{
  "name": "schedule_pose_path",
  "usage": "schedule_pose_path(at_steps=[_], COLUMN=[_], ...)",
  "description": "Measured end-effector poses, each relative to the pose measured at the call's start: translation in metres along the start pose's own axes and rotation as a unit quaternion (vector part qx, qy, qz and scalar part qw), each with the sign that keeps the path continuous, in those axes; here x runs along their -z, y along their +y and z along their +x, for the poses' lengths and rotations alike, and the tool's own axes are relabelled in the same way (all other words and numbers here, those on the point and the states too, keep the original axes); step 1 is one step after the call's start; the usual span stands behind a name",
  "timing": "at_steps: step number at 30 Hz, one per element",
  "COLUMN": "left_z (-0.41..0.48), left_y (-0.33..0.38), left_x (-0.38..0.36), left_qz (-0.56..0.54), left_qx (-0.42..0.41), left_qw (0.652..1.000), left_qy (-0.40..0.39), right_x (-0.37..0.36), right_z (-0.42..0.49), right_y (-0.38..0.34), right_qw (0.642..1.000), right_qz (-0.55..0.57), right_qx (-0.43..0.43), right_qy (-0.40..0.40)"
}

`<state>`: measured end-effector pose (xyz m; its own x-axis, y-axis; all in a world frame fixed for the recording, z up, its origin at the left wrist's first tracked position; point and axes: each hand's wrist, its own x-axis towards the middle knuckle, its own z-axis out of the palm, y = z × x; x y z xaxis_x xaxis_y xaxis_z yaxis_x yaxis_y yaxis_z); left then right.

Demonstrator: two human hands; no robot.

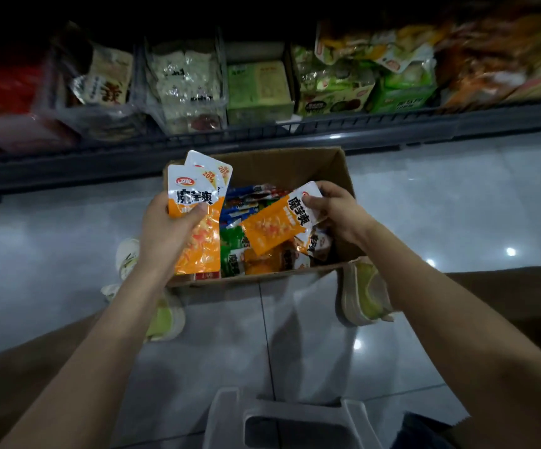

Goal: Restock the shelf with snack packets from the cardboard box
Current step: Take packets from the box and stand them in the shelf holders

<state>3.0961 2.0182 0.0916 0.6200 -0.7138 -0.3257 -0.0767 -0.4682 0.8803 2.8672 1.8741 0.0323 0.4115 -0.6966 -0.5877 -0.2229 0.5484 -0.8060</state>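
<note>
Person crouches over the cardboard box (298,165), which sits open on the glossy tiled floor (457,202) between two shoes (364,294), just in front of the low shelf (262,132). Left hand (167,230) grips a fanned stack of orange packets (197,196), at least two, with the thumb across the front and the fingers curled behind, over the box's left edge. Right hand (335,210) pinches the white top end of another orange packet (270,230), tilted, above the mixed packets (240,209) still in the box. The shelf holds assorted snack packs, dim and blurred. A white stool (290,416) is at the near edge.
</note>
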Motion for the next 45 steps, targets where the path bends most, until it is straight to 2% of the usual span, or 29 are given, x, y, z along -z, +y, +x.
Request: schedule_pose_path(at_steps=[11, 19, 25, 30, 36, 42, 45], left_z=[-0.038, -0.041, -0.031, -0.016, 0.013, 0.042, 0.056], left_y=[0.109, 0.193, 0.248, 0.282, 0.311, 0.346, 0.365], left_x=[0.014, 0.014, 0.014, 0.01, 0.002, -0.017, -0.03], left_qz=[-0.019, -0.044, -0.041, -0.059, -0.079, -0.066, -0.044], left_qx=[-0.113, -0.19, -0.23, -0.252, -0.268, -0.285, -0.284], left_qw=[0.993, 0.98, 0.972, 0.966, 0.96, 0.956, 0.958], left_qy=[-0.005, -0.025, -0.006, 0.009, 0.01, 0.012, 0.021], right_x=[0.018, 0.03, 0.044, 0.054, 0.069, 0.107, 0.131], right_z=[-0.103, -0.15, -0.158, -0.155, -0.138, -0.124, -0.123], right_y=[-0.13, -0.213, -0.268, -0.31, -0.355, -0.391, -0.407], right_qw=[0.986, 0.953, 0.934, 0.93, 0.907, 0.857, 0.82], right_qz=[-0.037, -0.088, -0.109, -0.13, -0.15, -0.156, -0.172], right_qx=[0.161, 0.281, 0.333, 0.335, 0.359, 0.394, 0.412], right_qy=[0.023, 0.073, 0.071, 0.076, 0.159, 0.293, 0.357])
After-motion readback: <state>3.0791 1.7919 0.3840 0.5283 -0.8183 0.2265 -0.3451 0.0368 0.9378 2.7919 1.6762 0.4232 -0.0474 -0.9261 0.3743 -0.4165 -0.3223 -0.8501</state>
